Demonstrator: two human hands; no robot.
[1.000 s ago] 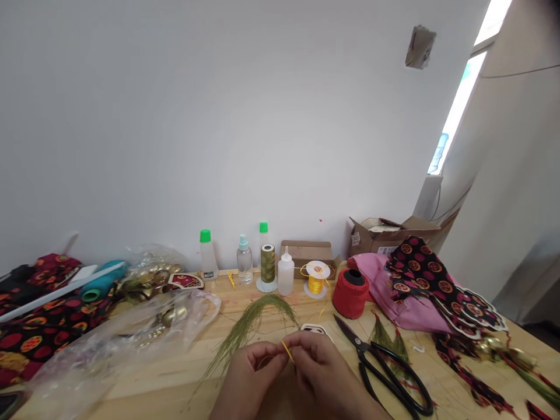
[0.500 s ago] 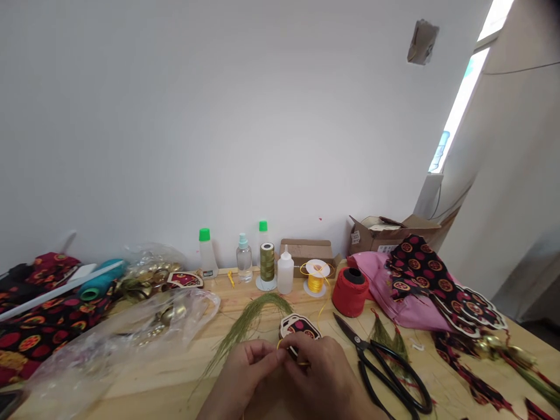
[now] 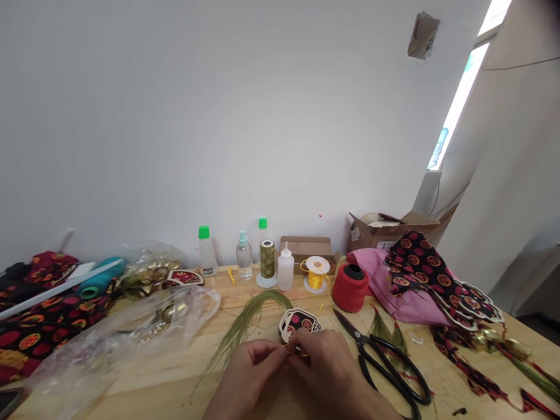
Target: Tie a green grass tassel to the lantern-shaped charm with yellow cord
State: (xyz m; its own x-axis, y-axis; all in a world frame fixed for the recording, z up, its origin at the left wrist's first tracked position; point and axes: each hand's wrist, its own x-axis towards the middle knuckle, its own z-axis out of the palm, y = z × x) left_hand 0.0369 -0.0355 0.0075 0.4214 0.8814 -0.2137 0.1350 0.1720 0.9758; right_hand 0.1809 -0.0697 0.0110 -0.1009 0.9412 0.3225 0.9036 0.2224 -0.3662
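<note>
My left hand (image 3: 256,367) and my right hand (image 3: 326,364) meet at the front middle of the wooden table, fingertips pinched close together. Between them runs a thin yellow cord (image 3: 304,354), partly covered by my fingers. Right behind my right fingers lie stacked ornaments (image 3: 301,322) with pale edges and dark, red-patterned fabric faces. A bundle of olive-green thread (image 3: 245,321) curves across the wood behind my left hand. Black-handled scissors (image 3: 380,356) lie with blades apart, right of my right hand.
Along the wall stand a white squeeze bottle (image 3: 286,271), an olive thread spool (image 3: 267,261), a yellow cord spool (image 3: 317,274) and a red thread cone (image 3: 350,289). A plastic bag (image 3: 126,332) with gold bells lies left. Patterned fabric (image 3: 420,265) and tassels (image 3: 389,332) lie right.
My hands have shifted slightly to the right and stay pinched together. More of the ornaments' faces shows behind my fingers. The view has tilted a little.
</note>
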